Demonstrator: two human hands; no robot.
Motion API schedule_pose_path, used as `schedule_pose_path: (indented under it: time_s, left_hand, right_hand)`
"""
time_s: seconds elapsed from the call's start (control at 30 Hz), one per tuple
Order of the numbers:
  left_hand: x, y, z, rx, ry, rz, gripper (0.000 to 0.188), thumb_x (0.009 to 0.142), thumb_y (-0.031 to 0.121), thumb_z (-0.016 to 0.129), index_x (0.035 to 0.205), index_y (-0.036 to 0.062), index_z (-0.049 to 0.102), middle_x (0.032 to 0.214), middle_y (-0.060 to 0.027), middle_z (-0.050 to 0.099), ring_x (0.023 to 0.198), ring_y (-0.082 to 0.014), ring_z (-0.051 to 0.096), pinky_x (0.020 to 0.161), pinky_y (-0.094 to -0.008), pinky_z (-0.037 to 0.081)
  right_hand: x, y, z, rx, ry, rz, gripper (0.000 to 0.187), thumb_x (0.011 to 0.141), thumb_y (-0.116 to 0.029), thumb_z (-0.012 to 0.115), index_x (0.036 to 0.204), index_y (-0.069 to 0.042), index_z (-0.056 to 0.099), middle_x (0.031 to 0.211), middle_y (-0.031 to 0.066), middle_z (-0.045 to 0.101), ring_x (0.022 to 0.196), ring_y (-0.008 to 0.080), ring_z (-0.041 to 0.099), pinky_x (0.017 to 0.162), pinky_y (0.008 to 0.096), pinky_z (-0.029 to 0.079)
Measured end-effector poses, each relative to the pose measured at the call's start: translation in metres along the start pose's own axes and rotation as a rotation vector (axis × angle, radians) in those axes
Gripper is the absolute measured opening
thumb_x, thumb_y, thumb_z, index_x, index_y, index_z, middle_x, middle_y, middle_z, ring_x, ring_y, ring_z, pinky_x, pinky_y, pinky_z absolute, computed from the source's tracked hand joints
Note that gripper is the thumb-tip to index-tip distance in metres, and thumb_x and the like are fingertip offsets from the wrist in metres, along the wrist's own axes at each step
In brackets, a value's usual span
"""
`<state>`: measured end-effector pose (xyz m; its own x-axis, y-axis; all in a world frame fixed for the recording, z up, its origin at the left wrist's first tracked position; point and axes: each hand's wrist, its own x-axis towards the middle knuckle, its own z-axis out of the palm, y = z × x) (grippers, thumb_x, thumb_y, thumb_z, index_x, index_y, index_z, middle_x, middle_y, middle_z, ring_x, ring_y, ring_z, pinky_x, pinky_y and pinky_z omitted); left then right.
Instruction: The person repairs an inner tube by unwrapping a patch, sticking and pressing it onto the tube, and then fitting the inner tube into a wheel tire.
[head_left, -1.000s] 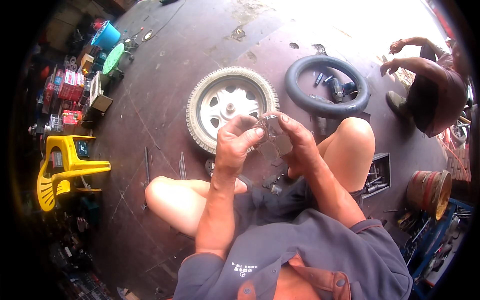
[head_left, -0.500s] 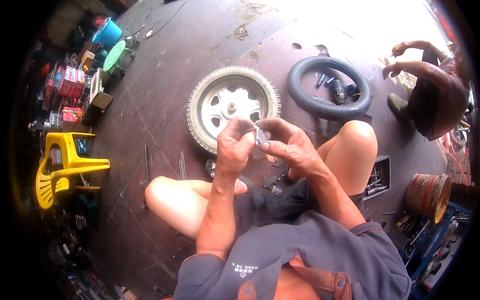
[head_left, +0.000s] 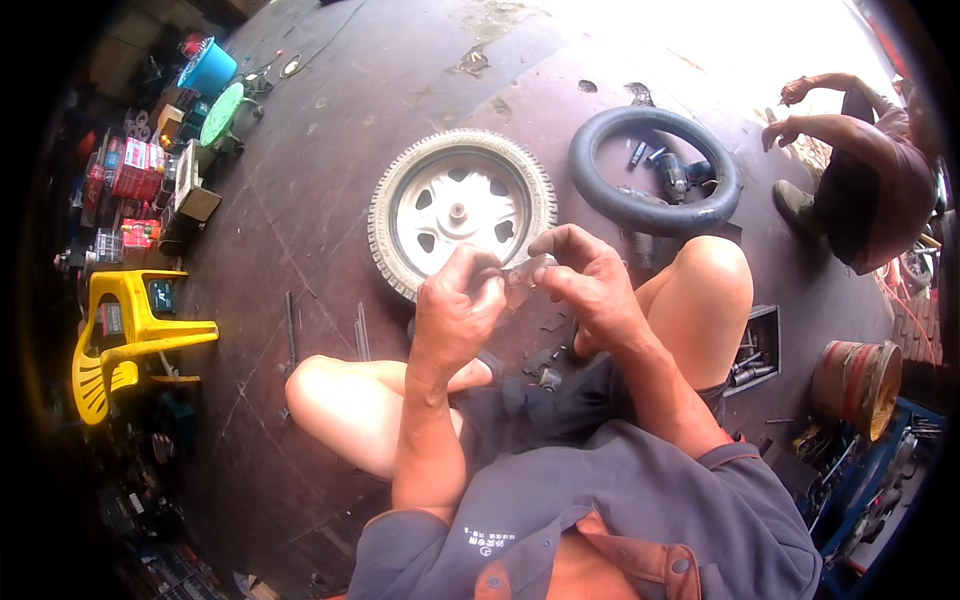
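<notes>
Above my lap, a small crumpled piece of clear plastic, like a little bag (head_left: 521,278), is stretched between my two hands. My left hand (head_left: 458,308) pinches its left end with thumb and curled fingers. On the other end, my right hand (head_left: 592,283) grips it between thumb and forefinger. Whether anything lies inside the plastic is too small to tell. Just beyond my hands a wheel with a treaded tyre and pale spoked rim (head_left: 462,205) lies flat on the floor. Small dark metal parts (head_left: 546,370) lie between my legs.
A black inner tube (head_left: 590,180) rings a cordless power tool (head_left: 676,178) at the right. Nearby are a tray of sockets (head_left: 755,350) and a rusty drum (head_left: 850,380). Another person (head_left: 870,170) squats far right. A yellow plastic chair (head_left: 130,330) stands left.
My hands have drawn apart slightly, and the plastic piece is now spread out between them instead of bunched at the fingertips. The view has shifted slightly.
</notes>
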<state>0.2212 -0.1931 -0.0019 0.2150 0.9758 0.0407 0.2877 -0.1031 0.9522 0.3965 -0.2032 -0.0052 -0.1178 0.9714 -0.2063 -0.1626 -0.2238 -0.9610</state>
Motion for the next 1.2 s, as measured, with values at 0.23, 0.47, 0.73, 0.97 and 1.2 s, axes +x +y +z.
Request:
schedule_pose_path:
  time_s: [0.23,0.47,0.73,0.97,1.2]
  left_hand:
    - [-0.002,-0.005,0.014,-0.360,-0.006,-0.156,0.013,0.089,0.002,0.062,0.102,0.0005,0.064,0.087,-0.0027,0.068,0.079,-0.0073,0.060,0.070,-0.0237,0.048]
    - [0.000,-0.002,0.014,-0.481,0.127,-0.146,0.011,0.088,0.003,0.065,0.098,-0.0021,0.065,0.090,-0.0055,0.068,0.082,-0.0090,0.060,0.075,-0.0229,0.048]
    - [0.009,0.003,-0.014,-0.211,-0.293,-0.207,0.008,0.086,0.004,0.065,0.092,-0.0005,0.065,0.081,-0.0015,0.061,0.076,-0.0098,0.057,0.069,-0.0247,0.046]
    - [0.012,0.002,0.050,-0.637,0.215,0.193,0.010,0.088,0.004,0.063,0.097,0.0012,0.064,0.082,-0.0057,0.063,0.072,-0.0112,0.057,0.067,-0.0251,0.047]
    - [0.066,-0.023,0.040,-1.204,0.470,0.009,0.018,0.096,0.024,0.059,0.092,0.0067,0.061,0.076,-0.0035,0.058,0.065,-0.0139,0.051,0.061,-0.0286,0.044]
  right_hand:
    - [0.001,0.014,0.001,0.064,0.006,-0.170,0.033,0.086,-0.005,0.063,0.117,0.001,0.057,0.105,0.0074,0.061,0.093,0.0116,0.057,0.082,0.0272,0.048]
    - [-0.004,0.014,-0.003,-0.061,-0.009,0.015,0.022,0.091,-0.015,0.060,0.105,0.001,0.064,0.087,0.0065,0.065,0.081,0.0127,0.060,0.071,0.0291,0.049]
    - [-0.007,0.005,-0.005,-0.404,-0.084,0.037,0.023,0.086,-0.019,0.059,0.098,0.000,0.066,0.083,0.0172,0.065,0.078,0.0203,0.065,0.070,0.0337,0.051]
    - [-0.011,-0.015,-0.038,0.386,-0.022,0.176,0.020,0.092,-0.020,0.056,0.098,-0.002,0.061,0.076,0.0004,0.059,0.063,0.0050,0.052,0.059,0.0203,0.043]
    - [-0.071,-0.113,-0.265,0.294,0.846,-0.779,0.019,0.099,-0.018,0.049,0.102,-0.003,0.060,0.085,0.0066,0.064,0.072,0.0138,0.062,0.068,0.0298,0.054]
